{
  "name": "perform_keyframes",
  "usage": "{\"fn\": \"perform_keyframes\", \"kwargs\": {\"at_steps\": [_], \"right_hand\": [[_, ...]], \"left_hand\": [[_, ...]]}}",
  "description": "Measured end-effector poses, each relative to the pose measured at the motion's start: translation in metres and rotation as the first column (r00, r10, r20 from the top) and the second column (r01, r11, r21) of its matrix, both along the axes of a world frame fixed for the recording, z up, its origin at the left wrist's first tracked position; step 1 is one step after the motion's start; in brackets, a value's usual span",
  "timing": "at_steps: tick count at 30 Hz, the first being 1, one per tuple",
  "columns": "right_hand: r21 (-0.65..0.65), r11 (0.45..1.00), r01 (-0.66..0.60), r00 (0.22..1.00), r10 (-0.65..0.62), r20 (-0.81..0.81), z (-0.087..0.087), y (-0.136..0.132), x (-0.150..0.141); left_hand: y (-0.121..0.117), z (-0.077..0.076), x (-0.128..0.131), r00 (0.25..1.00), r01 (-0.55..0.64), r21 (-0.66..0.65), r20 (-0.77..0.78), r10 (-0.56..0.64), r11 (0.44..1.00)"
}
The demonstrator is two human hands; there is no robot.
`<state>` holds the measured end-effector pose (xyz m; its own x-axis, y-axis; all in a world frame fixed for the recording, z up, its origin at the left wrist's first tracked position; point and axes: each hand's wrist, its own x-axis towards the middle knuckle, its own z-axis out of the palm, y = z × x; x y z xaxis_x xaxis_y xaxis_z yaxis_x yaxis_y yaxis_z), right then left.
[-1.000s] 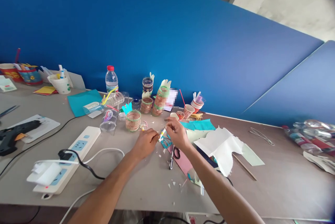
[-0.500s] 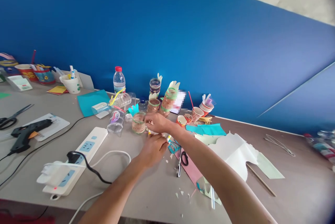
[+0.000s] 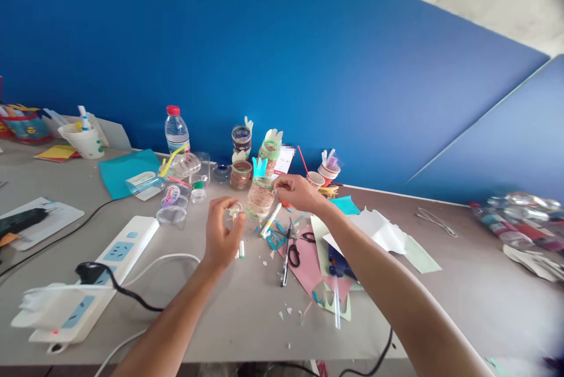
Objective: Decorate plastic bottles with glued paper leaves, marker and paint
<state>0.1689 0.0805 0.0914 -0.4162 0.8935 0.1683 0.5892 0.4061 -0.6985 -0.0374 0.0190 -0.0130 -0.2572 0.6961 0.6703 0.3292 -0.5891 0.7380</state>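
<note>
My right hand (image 3: 296,192) is closed round a small clear jar (image 3: 259,196) wrapped in reddish thread, with a teal paper crown on top. It holds the jar tilted just above the table. My left hand (image 3: 221,235) is raised beside the jar, fingers curled, pinching a small pale scrap (image 3: 234,210) I cannot name. A white marker (image 3: 270,221) lies on the table under the jar, and a small white cap (image 3: 241,248) lies by my left hand.
Scissors (image 3: 291,252) and pink paper (image 3: 308,262) lie right of my hands, white paper (image 3: 383,230) beyond. More decorated jars (image 3: 240,174), a water bottle (image 3: 176,129) and paper cups (image 3: 328,172) stand at the blue partition. A power strip (image 3: 117,251) and glue gun (image 3: 22,221) are left.
My right hand reached left to the jar, took it and brought it toward the middle. The marker left my hands and lies on the table. My left hand has risen.
</note>
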Motion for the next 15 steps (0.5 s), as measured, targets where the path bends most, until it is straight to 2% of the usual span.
{"fn": "perform_keyframes", "kwargs": {"at_steps": [1, 3, 5, 8, 9, 11, 13, 15], "right_hand": [[-0.04, 0.999, 0.005, 1.0, -0.005, -0.006, 0.002, -0.007, 0.004], [-0.099, 0.995, -0.012, 1.0, 0.011, -0.017, 0.004, -0.02, 0.007], [-0.113, 0.993, -0.035, 0.999, 0.033, -0.019, 0.004, -0.031, 0.005], [-0.108, 0.993, -0.041, 0.999, 0.039, -0.021, 0.003, -0.038, -0.003], [-0.115, 0.992, -0.046, 0.999, 0.043, -0.027, 0.003, -0.039, -0.005], [-0.148, 0.987, -0.06, 0.997, 0.051, -0.066, 0.004, -0.04, -0.008], [-0.17, 0.985, -0.041, 0.989, 0.016, -0.146, 0.005, -0.041, -0.007], [-0.151, 0.988, 0.041, 0.969, -0.077, -0.236, 0.005, -0.046, -0.002]], "left_hand": [[0.004, -0.002, 0.0, 0.998, 0.036, -0.11, 0.047, -0.031, 0.993], [0.009, -0.005, 0.001, 0.969, 0.224, -0.312, 0.175, -0.176, 0.923], [0.01, -0.005, 0.002, 0.884, 0.451, -0.39, 0.32, -0.341, 0.803], [0.005, -0.001, 0.004, 0.702, 0.709, -0.38, 0.465, -0.539, 0.595], [0.003, 0.001, 0.005, 0.658, 0.751, -0.381, 0.497, -0.566, 0.539], [0.0, 0.004, 0.006, 0.61, 0.791, -0.391, 0.559, -0.562, 0.47], [-0.002, 0.006, 0.006, 0.579, 0.812, -0.386, 0.625, -0.523, 0.438], [0.0, 0.008, 0.005, 0.53, 0.837, -0.337, 0.692, -0.49, 0.431]]}}
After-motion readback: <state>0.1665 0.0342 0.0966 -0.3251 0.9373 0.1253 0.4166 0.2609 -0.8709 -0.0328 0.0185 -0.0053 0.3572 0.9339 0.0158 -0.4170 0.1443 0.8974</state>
